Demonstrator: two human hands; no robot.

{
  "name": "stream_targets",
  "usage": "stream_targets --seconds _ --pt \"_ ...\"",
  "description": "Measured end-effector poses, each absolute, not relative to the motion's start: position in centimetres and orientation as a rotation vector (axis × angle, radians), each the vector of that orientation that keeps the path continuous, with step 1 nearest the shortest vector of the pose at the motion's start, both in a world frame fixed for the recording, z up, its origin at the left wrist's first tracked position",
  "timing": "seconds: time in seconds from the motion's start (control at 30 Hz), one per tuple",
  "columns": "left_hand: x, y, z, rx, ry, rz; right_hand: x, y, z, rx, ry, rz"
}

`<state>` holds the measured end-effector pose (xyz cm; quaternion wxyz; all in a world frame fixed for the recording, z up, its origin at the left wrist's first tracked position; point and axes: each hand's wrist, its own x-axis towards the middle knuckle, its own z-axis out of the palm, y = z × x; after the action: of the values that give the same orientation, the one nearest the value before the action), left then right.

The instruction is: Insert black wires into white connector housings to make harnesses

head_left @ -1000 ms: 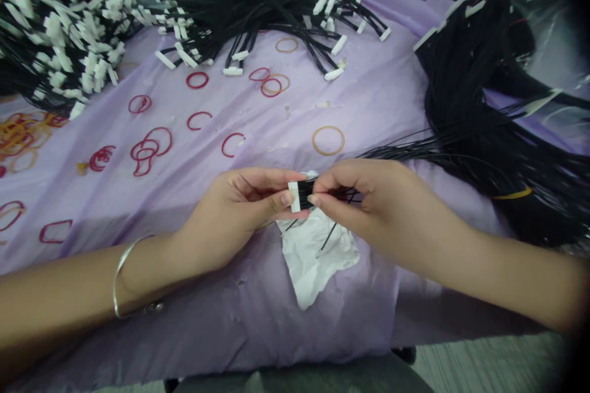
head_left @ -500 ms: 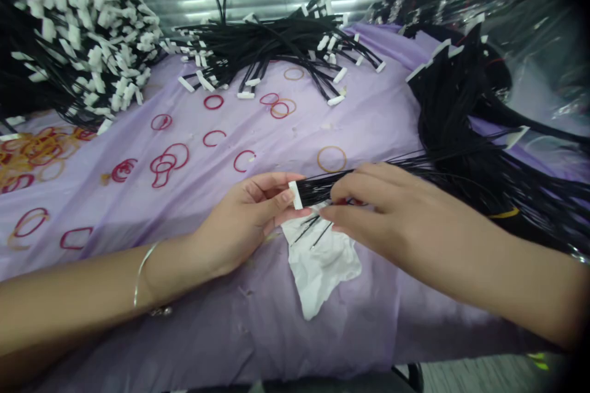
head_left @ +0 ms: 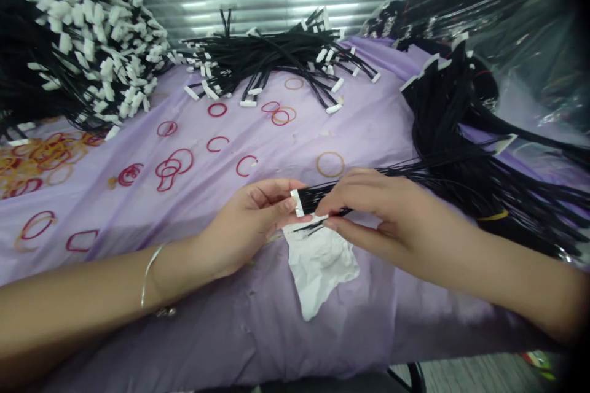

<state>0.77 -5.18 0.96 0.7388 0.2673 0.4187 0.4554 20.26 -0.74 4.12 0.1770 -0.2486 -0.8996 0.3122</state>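
My left hand pinches a white connector between thumb and fingers. A row of thin black wires runs from it to the right. My right hand is closed, thumb and forefinger pressed on a few loose black wires whose bare tips point left, just below the connector. Under these tips lies a crumpled piece of white paper or tissue. The wires go on behind my right hand toward a large black bundle.
A purple cover lies over the table, with scattered red and yellow rubber bands. Finished-looking black cables with white connectors lie at the back, and a big heap of them at the left. Clear plastic sheeting is at the back right.
My right hand's fingers have come down to the loose wires, whose tips now lie closer together and nearly level. The view has shifted slightly; my left hand still holds the connector.
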Motion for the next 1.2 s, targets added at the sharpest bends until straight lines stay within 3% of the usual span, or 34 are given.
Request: stream_targets --seconds 0.3,0.5,0.87,1.2 --pt "0.5 -5.3 0.4 0.622 0.884 0.989 20.4 -0.3 4.7 -0.834 -2.238 1.307" --pt "0.5 -5.4 0.3 0.705 0.907 0.951 20.1 -0.4 4.2 -1.023 -2.309 0.940" --pt "0.5 -5.2 0.5 0.643 0.915 0.960 20.1 -1.0 3.3 -0.665 -2.580 0.424" --pt "0.5 -5.4 0.6 0.660 0.930 0.899 20.3 -1.3 2.9 -0.754 -2.550 0.294"
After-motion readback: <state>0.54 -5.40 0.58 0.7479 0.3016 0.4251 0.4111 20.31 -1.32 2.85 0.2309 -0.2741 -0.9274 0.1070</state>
